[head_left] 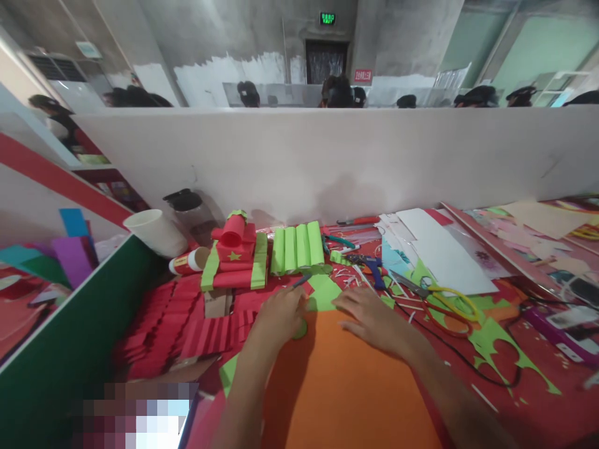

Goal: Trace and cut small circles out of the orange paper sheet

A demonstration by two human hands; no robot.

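On my feed the left hand (279,315) sits mid-frame, fingers curled beside a pen (302,280); I cannot tell whether they grip it. To its right, the right hand (369,315) has fingers loosely spread by the green paper (324,294), frame centre, with the orange sheet (349,386) at lower centre

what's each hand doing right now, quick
Left hand: closed, seemingly holding a slim dark pen-like stick.
Right hand: open, fingers spread by the light green paper piece, over the flat orange sheet.
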